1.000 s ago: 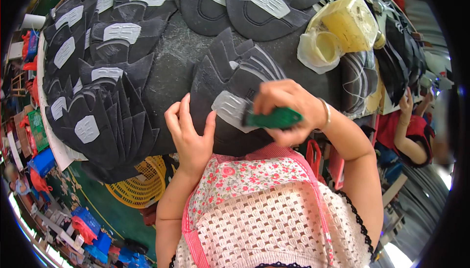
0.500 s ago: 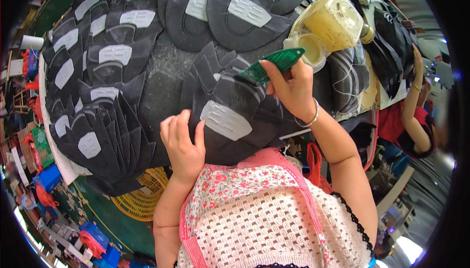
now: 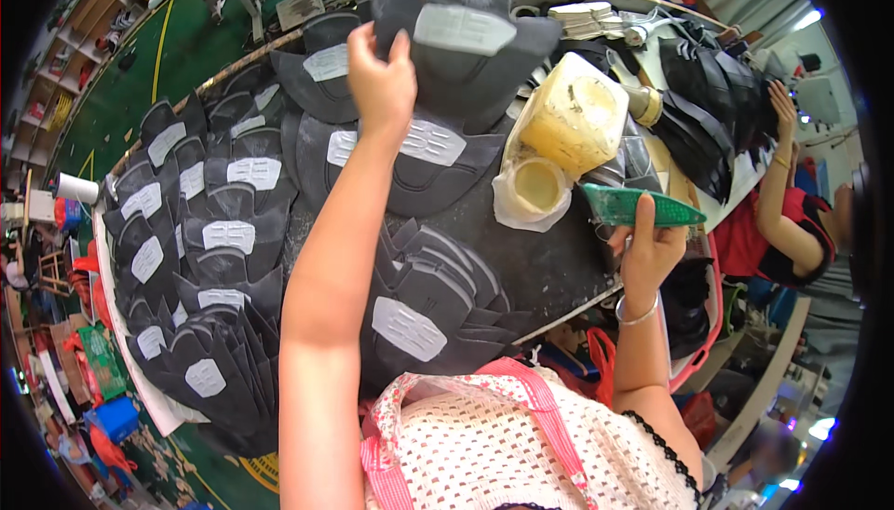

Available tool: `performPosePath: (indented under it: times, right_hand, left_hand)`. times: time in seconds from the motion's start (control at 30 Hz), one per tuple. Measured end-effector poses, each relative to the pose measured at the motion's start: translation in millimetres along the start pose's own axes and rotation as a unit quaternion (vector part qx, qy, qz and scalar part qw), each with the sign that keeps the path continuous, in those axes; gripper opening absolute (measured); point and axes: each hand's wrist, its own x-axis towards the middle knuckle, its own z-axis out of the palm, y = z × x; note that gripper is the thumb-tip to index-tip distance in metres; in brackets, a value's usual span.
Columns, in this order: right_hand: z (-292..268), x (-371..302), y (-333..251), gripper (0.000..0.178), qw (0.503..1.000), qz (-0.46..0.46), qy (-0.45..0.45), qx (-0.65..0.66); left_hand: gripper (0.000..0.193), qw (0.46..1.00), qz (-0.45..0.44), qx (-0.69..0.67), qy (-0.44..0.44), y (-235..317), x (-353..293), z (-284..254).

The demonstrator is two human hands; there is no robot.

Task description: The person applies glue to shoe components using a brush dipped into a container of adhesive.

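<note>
My left hand reaches far across the table, its fingers closed on the left edge of a flat black shoe upper with a pale grey patch. That piece looks lifted and slightly blurred over other black uppers. My right hand grips a green plastic scraper off to the right, near the table's front edge. Closer to me lies a small stack of black uppers, the top one showing its pale patch. A white-rimmed cup of yellowish glue stands between the scraper and the uppers.
Overlapping rows of black uppers cover the table's left side. A yellowed, glue-stained plastic container rests behind the cup. Further right are dark pieces and another person's hand. A pink-rimmed basket sits beside the table.
My left hand has gone from the near stack to the far side and taken hold of an upper. My right hand has carried the scraper away from the stack, to the right.
</note>
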Motion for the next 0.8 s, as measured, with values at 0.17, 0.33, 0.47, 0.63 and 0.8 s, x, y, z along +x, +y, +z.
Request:
performPosePath:
  times: [0.17, 0.33, 0.47, 0.63, 0.8]
  right_hand:
    - [1.3, -11.0, 1.5, 0.017, 0.999, 0.036, -0.014, 0.005]
    - [14.7, -3.8, 6.6, 0.012, 0.991, 0.031, -0.119, -0.055]
    - [32.8, 20.2, 20.0, 0.01, 0.963, -0.091, -0.193, -0.162]
    - [28.5, 17.9, 46.5, 0.016, 0.905, -0.208, -0.16, -0.334]
    - [45.0, 2.6, 10.4, 0.019, 0.985, 0.096, -0.128, -0.068]
  left_hand:
    - [0.038, 0.969, -0.222, -0.096, -0.057, -26.0, 22.8, 79.3]
    - [0.037, 0.95, 0.047, 0.268, -0.155, -34.0, -1.7, 33.8]
    - [0.028, 0.949, 0.075, 0.208, -0.224, 71.1, -68.1, -18.9]
    - [0.037, 0.888, 0.083, 0.414, -0.18, 126.1, -170.1, -136.3]
    - [0.063, 0.858, -0.046, 0.491, -0.142, 115.8, -238.8, -190.0]
